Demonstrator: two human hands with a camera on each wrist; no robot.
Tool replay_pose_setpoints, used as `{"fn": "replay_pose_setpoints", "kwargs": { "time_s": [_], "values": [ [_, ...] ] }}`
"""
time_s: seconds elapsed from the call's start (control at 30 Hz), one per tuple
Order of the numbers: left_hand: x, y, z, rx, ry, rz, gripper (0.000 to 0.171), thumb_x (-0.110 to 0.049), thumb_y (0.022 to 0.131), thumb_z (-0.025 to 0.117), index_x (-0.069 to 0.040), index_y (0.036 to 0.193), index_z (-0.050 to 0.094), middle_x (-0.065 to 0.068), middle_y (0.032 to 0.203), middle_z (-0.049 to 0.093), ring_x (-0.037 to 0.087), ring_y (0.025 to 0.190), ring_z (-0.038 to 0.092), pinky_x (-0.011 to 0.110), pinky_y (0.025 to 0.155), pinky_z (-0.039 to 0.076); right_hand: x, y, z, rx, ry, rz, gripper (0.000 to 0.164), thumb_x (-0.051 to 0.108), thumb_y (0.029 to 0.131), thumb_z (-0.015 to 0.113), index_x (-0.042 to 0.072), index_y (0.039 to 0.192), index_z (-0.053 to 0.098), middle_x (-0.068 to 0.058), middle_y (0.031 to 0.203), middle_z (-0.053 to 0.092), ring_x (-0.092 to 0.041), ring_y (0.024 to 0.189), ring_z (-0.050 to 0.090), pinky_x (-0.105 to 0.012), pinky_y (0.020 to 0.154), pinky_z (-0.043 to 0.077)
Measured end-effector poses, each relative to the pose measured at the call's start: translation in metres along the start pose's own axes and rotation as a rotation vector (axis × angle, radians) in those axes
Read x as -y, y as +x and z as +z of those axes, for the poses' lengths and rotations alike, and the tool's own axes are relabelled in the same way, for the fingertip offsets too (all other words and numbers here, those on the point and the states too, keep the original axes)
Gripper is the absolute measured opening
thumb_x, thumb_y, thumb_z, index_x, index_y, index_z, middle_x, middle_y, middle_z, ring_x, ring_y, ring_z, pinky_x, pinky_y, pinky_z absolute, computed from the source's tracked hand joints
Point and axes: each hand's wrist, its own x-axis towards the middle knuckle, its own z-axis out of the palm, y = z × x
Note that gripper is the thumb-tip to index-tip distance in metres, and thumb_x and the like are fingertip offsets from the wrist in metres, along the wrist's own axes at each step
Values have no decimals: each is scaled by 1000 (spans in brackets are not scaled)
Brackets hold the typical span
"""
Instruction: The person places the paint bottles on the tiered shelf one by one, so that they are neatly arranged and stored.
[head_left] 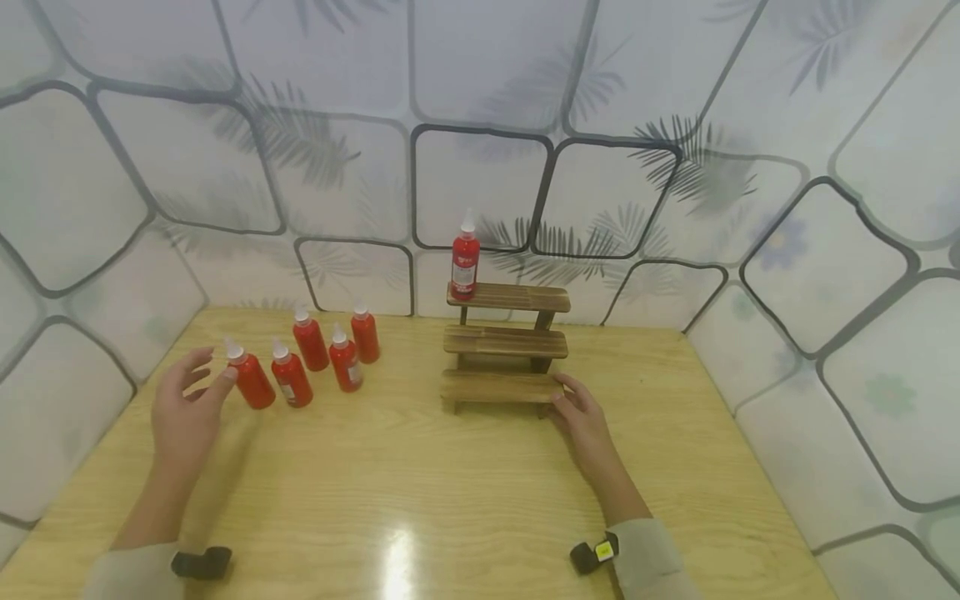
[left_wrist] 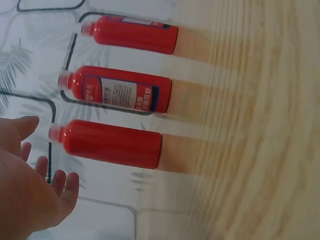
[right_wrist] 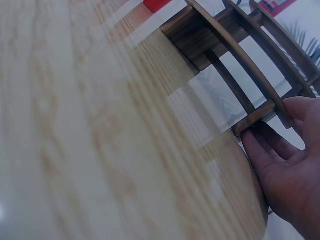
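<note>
Wooden table: nearest red bottle upright, nozzle up, tilted left.

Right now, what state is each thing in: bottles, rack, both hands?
Bottle on rack: upright, capped, on the top step's left end.
Five bottles on table: upright, capped, grouped left of the rack.
Stepped rack: standing, lower two steps bare.
Left hand: open, fingers at the nearest bottle, not curled round it.
Right hand: open, fingers touching the rack's bottom step.
</note>
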Motion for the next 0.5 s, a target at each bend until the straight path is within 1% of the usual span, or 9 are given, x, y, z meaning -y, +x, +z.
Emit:
{"fn": "replay_pose_setpoints", "kwargs": {
  "time_s": [0.07,0.1,0.17,0.23,0.27,0.33,0.43,0.5],
  "values": [
    [6,4,-1,27,-5,-19,52,-29,98,66,-20,147,51,-6,144,49,14,128,48,13,96,42,-1,1,0,-13,-2,0,47,19,103,57,11,148,44,-23,140,51,-30,129,56,-31,106,50],
    [8,6,-1,37,-7,-24,53,-29,98,66,-20,147,51,-5,146,48,13,129,47,12,95,42,-1,1,1,-15,-7,-4,48,19,103,57,10,148,44,-24,139,51,-28,127,57,-31,105,51],
    [12,8,-1,50,-9,-22,54,-28,98,66,-19,148,49,-5,146,49,11,127,49,8,92,42,-2,2,1,-23,-5,-6,47,19,103,58,9,148,45,-24,137,53,-24,122,60,-31,104,51],
    [15,10,0,56,-28,-24,53,-26,98,66,-19,148,50,-8,142,52,6,123,51,4,88,42,-3,3,2,-22,2,-10,48,19,102,59,9,148,45,-24,136,53,-22,120,62,-31,104,52],
    [16,11,0,58,-60,-29,52,-23,97,67,-18,147,51,-9,137,54,3,119,52,3,87,42,-3,3,2,-20,-1,-13,49,19,102,59,8,148,45,-24,137,53,-21,120,61,-31,104,51],
    [18,12,2,68,-172,-41,49,-16,96,68,-16,143,53,-14,128,58,0,114,54,1,84,45,-3,3,2,-20,3,-12,48,19,102,58,9,148,45,-24,138,52,-21,121,61,-32,105,51],
    [20,14,7,91,-349,-70,46,-7,94,69,-16,138,57,-19,120,60,1,112,55,2,82,48,-3,3,1,-21,-4,-10,48,19,103,58,9,148,45,-25,139,52,-24,124,59,-32,106,50],
    [21,16,10,109,-406,-88,46,-6,94,70,-18,136,58,-19,119,60,2,114,54,2,81,49,-3,3,0,-23,7,-6,47,18,103,57,9,148,45,-25,140,51,-27,127,57,-33,106,50]
  ]
}}
